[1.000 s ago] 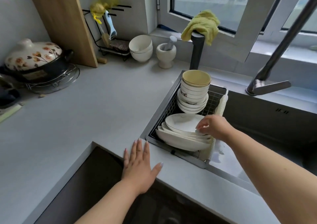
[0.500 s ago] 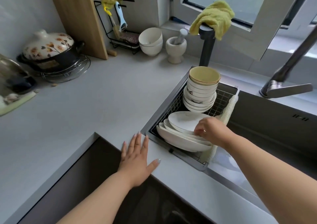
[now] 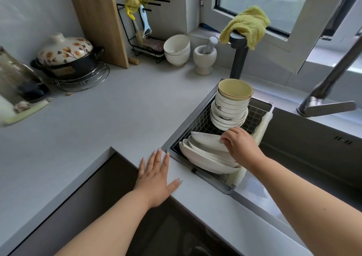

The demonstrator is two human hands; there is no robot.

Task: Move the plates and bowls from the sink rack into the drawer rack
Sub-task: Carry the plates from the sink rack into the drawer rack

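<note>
Nothing moved yet: my right hand (image 3: 240,145) pinches the top plate (image 3: 207,141) in the sink rack (image 3: 256,112); bowls (image 3: 232,106) at 12 o'clock wait; left hand (image 3: 156,177) flat on worktop (image 3: 117,118).

Left hand (image 3: 156,179) lies flat, fingers straight; right hand (image 3: 240,145) curls, pinching.

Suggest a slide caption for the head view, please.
Right hand grips the top plate in the sink rack; left hand rests on counter.

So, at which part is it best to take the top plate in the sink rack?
Probably at its raised right rim, from the right: the top plate lies tilted on the stack, that edge free, and the right hand already pinches there.
</note>
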